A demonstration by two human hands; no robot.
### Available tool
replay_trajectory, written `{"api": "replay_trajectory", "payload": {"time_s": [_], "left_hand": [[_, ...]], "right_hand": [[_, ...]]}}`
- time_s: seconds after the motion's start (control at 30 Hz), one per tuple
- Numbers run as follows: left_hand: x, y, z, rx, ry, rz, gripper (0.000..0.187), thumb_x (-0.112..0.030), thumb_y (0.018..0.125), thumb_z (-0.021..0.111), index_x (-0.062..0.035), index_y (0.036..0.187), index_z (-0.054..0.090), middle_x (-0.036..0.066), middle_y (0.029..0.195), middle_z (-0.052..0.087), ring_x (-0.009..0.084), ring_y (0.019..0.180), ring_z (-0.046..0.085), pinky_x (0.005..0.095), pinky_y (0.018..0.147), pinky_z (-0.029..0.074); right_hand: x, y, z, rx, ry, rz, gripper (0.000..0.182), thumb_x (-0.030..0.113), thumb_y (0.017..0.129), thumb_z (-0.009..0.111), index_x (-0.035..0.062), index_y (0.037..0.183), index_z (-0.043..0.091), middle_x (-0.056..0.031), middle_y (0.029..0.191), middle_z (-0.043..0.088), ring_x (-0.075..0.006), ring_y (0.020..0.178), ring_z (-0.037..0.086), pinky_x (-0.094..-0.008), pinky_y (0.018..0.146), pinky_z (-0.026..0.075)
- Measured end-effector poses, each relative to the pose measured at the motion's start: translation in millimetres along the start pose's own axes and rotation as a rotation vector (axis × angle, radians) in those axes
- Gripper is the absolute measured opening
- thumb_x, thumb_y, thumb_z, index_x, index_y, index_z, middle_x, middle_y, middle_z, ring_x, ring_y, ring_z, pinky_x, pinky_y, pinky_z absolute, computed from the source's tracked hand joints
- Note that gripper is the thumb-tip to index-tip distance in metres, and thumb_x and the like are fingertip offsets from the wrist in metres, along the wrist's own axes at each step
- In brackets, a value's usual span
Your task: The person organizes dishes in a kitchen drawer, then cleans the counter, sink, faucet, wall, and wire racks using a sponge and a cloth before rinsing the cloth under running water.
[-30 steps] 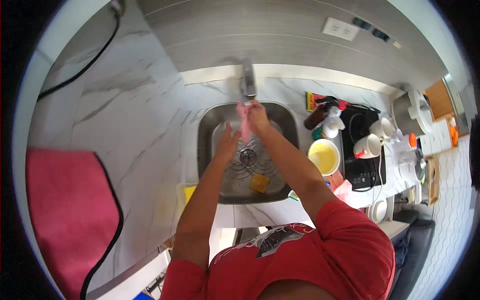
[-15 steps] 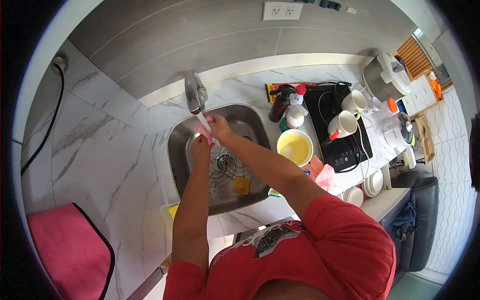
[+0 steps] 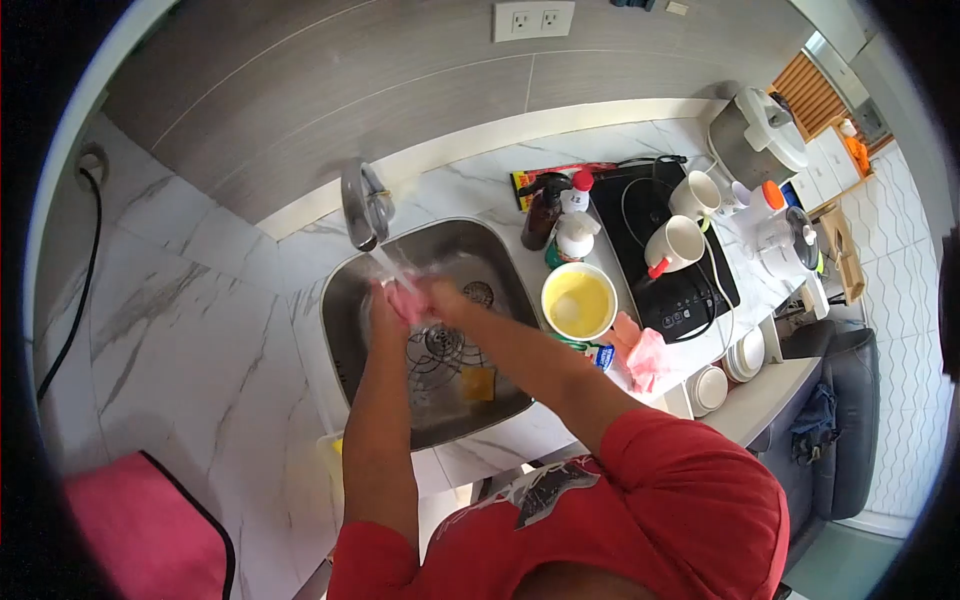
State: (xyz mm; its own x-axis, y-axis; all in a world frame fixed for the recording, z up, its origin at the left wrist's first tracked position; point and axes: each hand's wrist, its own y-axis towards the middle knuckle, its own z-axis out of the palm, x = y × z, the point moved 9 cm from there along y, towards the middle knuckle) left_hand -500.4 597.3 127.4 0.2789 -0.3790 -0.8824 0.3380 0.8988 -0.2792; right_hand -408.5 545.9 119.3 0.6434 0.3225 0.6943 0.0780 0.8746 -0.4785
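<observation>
Water runs from the tap [image 3: 362, 205] into the steel sink [image 3: 430, 432]. Under the stream, a pink cloth [image 3: 408, 302] is held between my two hands. On its left side, my left hand [image 3: 385, 300] is closed on the cloth; my right hand [image 3: 444, 299] grips it from the right. Motion and spray blur the fingers. Below my hands, the drain [image 3: 443, 340] and a wire rack [image 3: 428, 372] show at the sink's bottom, with a yellow-orange sponge [image 3: 478, 383] lying there.
Right of the sink stand a yellow-lined bowl [image 3: 579, 302], a dark spray bottle [image 3: 541, 215] and a white bottle [image 3: 575, 236]. Pink gloves [image 3: 640, 352] lie beside a black cooktop [image 3: 660, 290] bearing two mugs [image 3: 675, 243]. A pink mat [image 3: 150, 530] is at lower left.
The view has shifted slightly. Both hands have moved a little lower beneath the stream, and the pink cloth now shows more fully between them, with water splashing on it.
</observation>
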Motion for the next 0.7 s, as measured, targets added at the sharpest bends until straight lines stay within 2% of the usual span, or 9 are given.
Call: {"api": "replay_trajectory", "payload": {"time_s": [0.03,0.07,0.1,0.17,0.2,0.37,0.5,0.57,0.7], "left_hand": [[35,-7,-5,-0.162,-0.327,-0.367,0.036,-0.035,0.090,0.046,-0.0074,0.112,0.051,0.006,0.102,0.059,0.0215,0.089,0.058,0.0321,0.072,0.050],[51,-13,-1,-0.215,-0.440,-0.499,0.036,-0.035,0.090,0.046,-0.0075,0.112,0.051,0.006,0.102,0.059,0.0215,0.089,0.058,0.0322,0.072,0.050],[51,-14,8,-0.164,-0.446,-0.483,0.036,-0.036,0.089,0.047,-0.0075,0.112,0.051,0.006,0.102,0.059,0.0215,0.089,0.058,0.0323,0.072,0.050],[51,-20,28,-0.102,-0.461,-0.479,0.037,-0.036,0.089,0.047,-0.0077,0.112,0.051,0.006,0.102,0.058,0.0215,0.089,0.058,0.0326,0.072,0.050],[45,-25,42,-0.071,-0.461,-0.465,0.037,-0.036,0.089,0.047,-0.0077,0.112,0.051,0.006,0.102,0.058,0.0215,0.089,0.058,0.0327,0.072,0.050],[32,-26,65,0.007,-0.394,-0.432,0.037,-0.037,0.089,0.048,-0.0080,0.111,0.052,0.006,0.102,0.058,0.0214,0.088,0.058,0.0334,0.072,0.050],[62,2,30,0.012,-0.213,-0.491,0.034,-0.036,0.091,0.043,-0.0093,0.110,0.053,0.007,0.104,0.057,0.0239,0.093,0.056,0.0352,0.079,0.048],[29,-1,34,0.099,-0.368,-0.294,0.037,-0.032,0.085,0.053,-0.0065,0.112,0.051,0.008,0.102,0.058,0.0218,0.088,0.058,0.0352,0.072,0.051],[4,-10,30,0.158,-0.288,-0.249,0.036,-0.037,0.088,0.048,-0.0076,0.108,0.054,0.008,0.102,0.058,0.0227,0.090,0.058,0.0361,0.076,0.050]], "right_hand": [[16,-24,11,-0.155,-0.312,0.014,0.033,0.033,0.078,0.059,0.0051,0.095,0.060,-0.0096,0.073,0.060,-0.0224,0.073,0.061,-0.0389,0.065,0.048],[40,-54,25,-0.313,-0.623,0.029,0.030,0.032,0.077,0.060,0.0057,0.092,0.061,-0.0119,0.073,0.061,-0.0251,0.073,0.062,-0.0408,0.066,0.049],[32,-55,25,-0.328,-0.623,0.023,0.030,0.032,0.077,0.060,0.0057,0.092,0.061,-0.0119,0.073,0.061,-0.0251,0.073,0.062,-0.0408,0.066,0.049],[53,-59,53,-0.256,-1.086,-0.521,0.022,0.027,0.074,0.062,0.0067,0.081,0.064,-0.0182,0.071,0.062,-0.0314,0.072,0.062,-0.0397,0.067,0.049],[52,-52,47,-0.259,-1.087,-0.519,0.022,0.027,0.074,0.062,0.0067,0.081,0.064,-0.0182,0.071,0.062,-0.0314,0.072,0.062,-0.0397,0.067,0.049],[64,-21,-11,-0.506,-0.980,-0.186,0.035,0.036,0.072,0.064,0.0051,0.089,0.064,-0.0170,0.084,0.064,-0.0317,0.078,0.063,-0.0395,0.071,0.050],[52,6,-43,-0.536,-0.879,-0.217,0.034,0.036,0.078,0.060,0.0059,0.094,0.062,-0.0139,0.086,0.065,-0.0291,0.078,0.063,-0.0370,0.073,0.050],[-8,15,-3,0.145,0.276,0.203,0.030,0.032,0.083,0.055,0.0052,0.093,0.061,-0.0098,0.088,0.064,-0.0250,0.076,0.062,-0.0340,0.070,0.051],[-15,-2,-2,0.127,0.336,0.232,0.026,0.029,0.086,0.052,0.0049,0.092,0.061,-0.0056,0.087,0.062,-0.0204,0.076,0.060,-0.0329,0.068,0.051]]}}
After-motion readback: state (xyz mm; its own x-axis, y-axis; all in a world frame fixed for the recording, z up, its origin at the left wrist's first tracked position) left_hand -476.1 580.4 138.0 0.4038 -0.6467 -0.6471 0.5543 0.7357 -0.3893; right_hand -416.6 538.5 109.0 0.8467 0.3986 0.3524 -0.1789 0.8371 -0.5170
